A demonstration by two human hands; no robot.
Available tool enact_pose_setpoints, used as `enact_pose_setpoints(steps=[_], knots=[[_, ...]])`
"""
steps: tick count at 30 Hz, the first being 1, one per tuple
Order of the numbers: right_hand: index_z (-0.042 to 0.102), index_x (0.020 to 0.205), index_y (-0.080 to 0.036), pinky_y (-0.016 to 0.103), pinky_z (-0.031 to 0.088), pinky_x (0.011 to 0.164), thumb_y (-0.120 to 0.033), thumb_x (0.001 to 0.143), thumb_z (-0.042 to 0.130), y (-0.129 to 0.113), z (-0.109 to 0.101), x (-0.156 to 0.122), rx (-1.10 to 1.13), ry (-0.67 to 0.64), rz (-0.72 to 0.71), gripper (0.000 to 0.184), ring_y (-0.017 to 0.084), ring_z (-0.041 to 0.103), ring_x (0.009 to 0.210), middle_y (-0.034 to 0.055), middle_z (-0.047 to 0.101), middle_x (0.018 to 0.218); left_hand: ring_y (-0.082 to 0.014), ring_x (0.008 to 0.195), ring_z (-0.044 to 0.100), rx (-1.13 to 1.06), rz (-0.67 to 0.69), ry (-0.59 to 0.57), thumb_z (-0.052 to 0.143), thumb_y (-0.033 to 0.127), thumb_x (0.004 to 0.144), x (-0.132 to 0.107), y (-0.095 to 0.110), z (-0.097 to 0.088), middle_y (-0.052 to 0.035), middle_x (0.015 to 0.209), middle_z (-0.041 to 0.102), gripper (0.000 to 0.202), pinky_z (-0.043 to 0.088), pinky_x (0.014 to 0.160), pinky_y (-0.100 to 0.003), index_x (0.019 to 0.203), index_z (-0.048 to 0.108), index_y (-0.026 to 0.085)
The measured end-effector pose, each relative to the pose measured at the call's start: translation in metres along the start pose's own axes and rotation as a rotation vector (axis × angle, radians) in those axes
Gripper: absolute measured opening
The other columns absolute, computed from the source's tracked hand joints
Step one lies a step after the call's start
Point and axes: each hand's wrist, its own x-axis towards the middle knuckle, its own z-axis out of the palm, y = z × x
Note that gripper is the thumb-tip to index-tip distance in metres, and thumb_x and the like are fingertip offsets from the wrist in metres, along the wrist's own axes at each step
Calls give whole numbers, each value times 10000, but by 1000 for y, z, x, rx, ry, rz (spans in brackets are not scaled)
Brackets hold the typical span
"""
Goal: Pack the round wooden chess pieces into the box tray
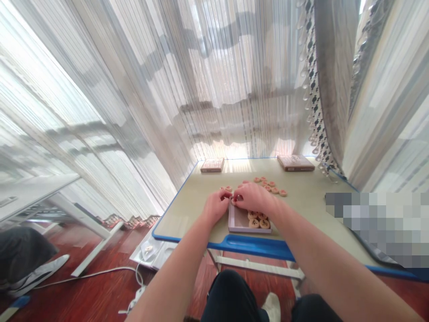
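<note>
The right hand (pixel 256 197) has its thumb and fingertips closed on a round wooden piece (pixel 233 202), held at the far left corner of an open box (pixel 240 219). The left hand (pixel 216 207) is just beside that corner, fingers bent toward it; whether they grip the box wall, I cannot tell. The box lies between and below the two hands, and under the right palm and wrist several black-marked pieces (pixel 259 219) lie flat inside it. Just beyond the left fingertips are a couple more loose pieces (pixel 228 188) on the table (pixel 191 201). Past the right hand's knuckles spreads a group of red-marked pieces (pixel 275 190). Farther off, a flat case (pixel 212 165) lies ahead of the left hand and another case (pixel 295 163) beyond the right, near the curtain (pixel 231 80).
</note>
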Motion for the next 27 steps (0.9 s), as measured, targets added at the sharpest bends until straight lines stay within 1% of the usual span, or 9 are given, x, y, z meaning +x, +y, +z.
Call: enact_pose_setpoints(steps=[6, 10, 12, 16, 21, 27], knots=[[715, 825, -222, 245, 428, 789, -325, 795, 561, 1, -3, 0, 24, -3, -1, 188, 185, 602, 871, 42, 704, 824, -200, 918, 641, 15, -15, 7, 478, 140, 698, 0, -2, 1, -26, 913, 724, 291, 467, 887, -300, 863, 712, 196], [713, 819, -225, 240, 433, 737, -344, 797, 552, 1, -1, 0, 32, -23, 52, 201, 200, 597, 914, 48, 704, 831, -204, 926, 638, 21, 5, 3, 474, 148, 706, 0, -3, 1, -23, 919, 722, 289, 466, 885, -304, 865, 709, 202], [713, 820, -225, 240, 433, 721, -352, 797, 549, 1, 0, 0, 39, -20, 56, 208, 206, 591, 929, 51, 704, 834, -205, 938, 635, 20, 7, 3, 473, 148, 707, 0, -2, 1, -20, 922, 721, 290, 461, 894, -305, 863, 710, 205], [714, 825, -233, 242, 434, 726, -341, 802, 538, 1, 1, -1, 48, -13, 39, 208, 198, 592, 909, 46, 702, 832, -205, 953, 631, 17, 6, 2, 469, 139, 702, 0, -2, 1, -17, 917, 723, 299, 453, 911, -305, 858, 715, 206], [715, 834, -247, 231, 436, 701, -337, 800, 530, 0, 1, -2, 63, -11, 43, 208, 197, 593, 925, 41, 700, 815, -199, 930, 635, 11, 11, 1, 464, 126, 693, 0, -1, 0, -20, 919, 721, 323, 459, 897, -302, 876, 718, 204], [711, 822, -236, 226, 428, 684, -301, 790, 527, 0, 3, -2, 71, -3, 44, 197, 194, 594, 918, 39, 700, 801, -201, 932, 636, 8, 5, -13, 460, 124, 700, -1, 2, -1, -27, 919, 721, 329, 461, 897, -310, 892, 718, 195]])
